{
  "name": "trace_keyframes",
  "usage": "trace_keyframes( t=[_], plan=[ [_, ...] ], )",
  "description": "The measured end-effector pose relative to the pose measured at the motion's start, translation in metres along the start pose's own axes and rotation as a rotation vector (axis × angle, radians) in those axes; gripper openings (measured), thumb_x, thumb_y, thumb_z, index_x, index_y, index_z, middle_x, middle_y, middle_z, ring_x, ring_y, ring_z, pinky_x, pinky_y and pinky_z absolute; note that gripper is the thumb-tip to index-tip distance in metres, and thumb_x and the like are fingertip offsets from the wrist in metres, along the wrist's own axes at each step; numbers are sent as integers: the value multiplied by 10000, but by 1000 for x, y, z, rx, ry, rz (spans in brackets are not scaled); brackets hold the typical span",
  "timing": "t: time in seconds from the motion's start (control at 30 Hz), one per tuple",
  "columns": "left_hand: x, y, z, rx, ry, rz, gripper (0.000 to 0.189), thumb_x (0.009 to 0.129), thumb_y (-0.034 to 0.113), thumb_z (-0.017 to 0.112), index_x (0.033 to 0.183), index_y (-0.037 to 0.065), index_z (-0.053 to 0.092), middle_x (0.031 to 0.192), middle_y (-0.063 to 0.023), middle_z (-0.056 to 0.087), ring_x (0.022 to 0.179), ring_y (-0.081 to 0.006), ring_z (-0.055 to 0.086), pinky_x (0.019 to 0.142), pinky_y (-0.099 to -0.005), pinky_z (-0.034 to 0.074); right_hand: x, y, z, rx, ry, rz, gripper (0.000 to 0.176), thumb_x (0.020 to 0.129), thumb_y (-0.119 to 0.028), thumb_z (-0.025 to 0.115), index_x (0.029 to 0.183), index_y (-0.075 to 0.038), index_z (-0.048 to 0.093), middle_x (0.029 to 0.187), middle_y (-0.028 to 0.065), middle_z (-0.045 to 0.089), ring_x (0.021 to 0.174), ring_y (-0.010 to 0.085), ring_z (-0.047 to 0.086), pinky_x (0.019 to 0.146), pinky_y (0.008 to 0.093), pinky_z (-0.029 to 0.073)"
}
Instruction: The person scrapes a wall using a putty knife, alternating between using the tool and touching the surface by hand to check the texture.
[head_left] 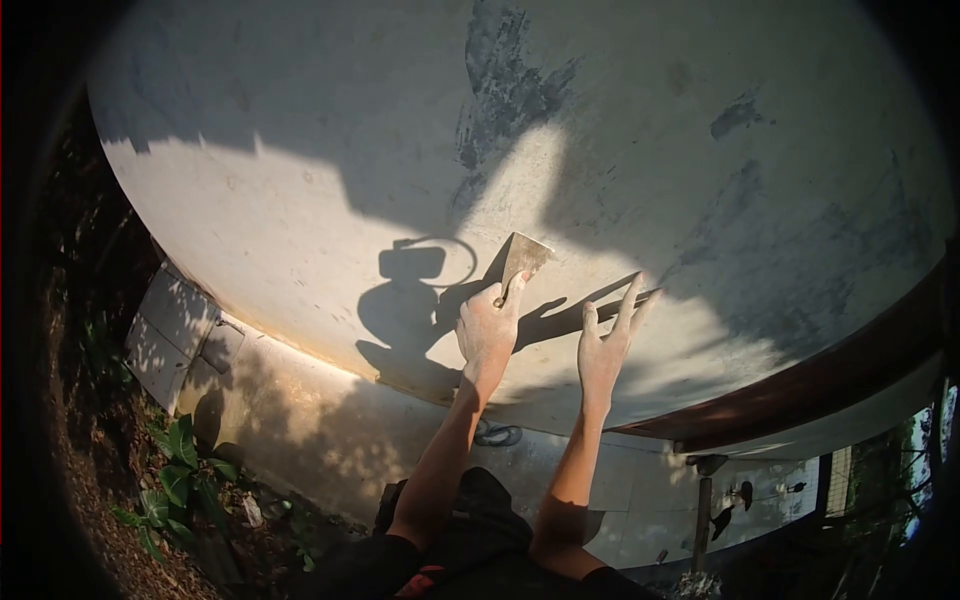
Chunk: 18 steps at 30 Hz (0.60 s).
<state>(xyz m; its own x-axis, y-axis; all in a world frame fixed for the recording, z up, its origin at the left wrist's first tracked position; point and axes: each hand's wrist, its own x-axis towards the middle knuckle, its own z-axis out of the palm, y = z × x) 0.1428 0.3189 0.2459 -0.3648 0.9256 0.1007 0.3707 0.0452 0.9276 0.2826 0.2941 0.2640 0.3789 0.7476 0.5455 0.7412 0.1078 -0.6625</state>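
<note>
A flat metal putty knife (525, 256) is gripped in my left hand (487, 330), its wide blade pointing up and its edge right at the pale wall (290, 200). My thumb lies along the lower part of the blade, and the handle is mostly hidden in the fist. To the right, my right hand (604, 352) is raised near the wall with its fingers stretched apart and nothing in them. Pale dust coats both hands. Dark grey patches (505, 85) mark the wall above the knife.
Shadows of my head and arms fall across the sunlit wall. Along its foot runs a pale paved ledge (300, 405). Green leafy plants (178, 475) grow at lower left. A dark reddish band (790, 400) edges the wall at right, with a post (702, 525) below it.
</note>
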Motion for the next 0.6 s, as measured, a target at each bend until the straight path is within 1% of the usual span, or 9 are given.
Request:
trace_keyframes(
  t=[0.07, 0.13, 0.2, 0.27, 0.33, 0.4, 0.43, 0.5, 0.6],
  plan=[
    [3, 26, -3, -12, 8, 23, 570, 925, 525, 569, 654, 24, 595, 555, -162, 545, 547, -386, 546, 539, -434, 409, 0, -1, 2, -2, 13, -8, 835, 859, -109, 663, 1551, -244, 215, 1612, 200, 21, 1467, 406, 145, 1164, 474, 256],
    [5, 55, -3, -43, 69, 178, 592, 933, 528, 558, 630, 20, 559, 546, -161, 528, 542, -378, 546, 553, -432, 410, -2, -4, 5, 24, 16, -4, 837, 860, -109, 663, 1551, -246, 211, 1613, 198, 20, 1467, 403, 144, 1164, 476, 255],
    [8, 62, -6, -116, 10, 155, 611, 934, 539, 553, 614, 19, 529, 540, -166, 511, 565, -374, 561, 589, -444, 412, 0, -6, 5, 46, 32, -10, 840, 860, -109, 663, 1552, -247, 207, 1614, 197, 19, 1468, 401, 144, 1163, 477, 254],
    [7, 46, -7, -79, -96, 32, 621, 928, 542, 564, 602, 16, 506, 535, -173, 498, 570, -365, 543, 611, -451, 406, 0, -6, 3, 9, 6, 11, 843, 863, -109, 660, 1554, -248, 198, 1614, 196, 13, 1469, 399, 142, 1163, 477, 252],
    [-3, 9, 4, -125, -42, -35, 616, 915, 536, 588, 593, 17, 508, 524, -158, 474, 531, -349, 463, 583, -447, 383, 0, -2, 4, 12, 8, 0, 843, 864, -111, 660, 1555, -245, 197, 1613, 201, 7, 1470, 400, 136, 1164, 476, 249],
    [-6, -6, 9, -182, -71, -72, 614, 912, 547, 584, 606, 18, 534, 542, -154, 512, 546, -368, 493, 596, -461, 386, 0, 1, 5, 17, 6, -6, 842, 865, -113, 659, 1555, -242, 195, 1612, 207, 2, 1472, 400, 130, 1165, 474, 245],
    [-5, 0, 6, -181, -72, -76, 614, 912, 547, 584, 606, 18, 534, 542, -154, 512, 546, -368, 493, 596, -461, 386, 0, 1, 6, 13, 15, -14, 842, 865, -112, 660, 1556, -235, 195, 1610, 213, -2, 1472, 402, 123, 1167, 473, 239],
    [3, 31, -7, -25, -136, -53, 603, 915, 549, 576, 630, 17, 561, 557, -148, 539, 556, -369, 514, 601, -462, 395, 0, -1, 8, 11, 16, -19, 842, 865, -112, 661, 1556, -229, 195, 1608, 220, -5, 1473, 404, 117, 1168, 473, 233],
    [8, 66, -12, -168, -100, 52, 593, 925, 533, 572, 637, 16, 540, 523, -137, 493, 517, -346, 482, 560, -447, 387, 0, -6, 9, 20, 20, -10, 841, 866, -120, 665, 1557, -215, 195, 1606, 227, -11, 1475, 407, 103, 1170, 474, 225]
  ],
)
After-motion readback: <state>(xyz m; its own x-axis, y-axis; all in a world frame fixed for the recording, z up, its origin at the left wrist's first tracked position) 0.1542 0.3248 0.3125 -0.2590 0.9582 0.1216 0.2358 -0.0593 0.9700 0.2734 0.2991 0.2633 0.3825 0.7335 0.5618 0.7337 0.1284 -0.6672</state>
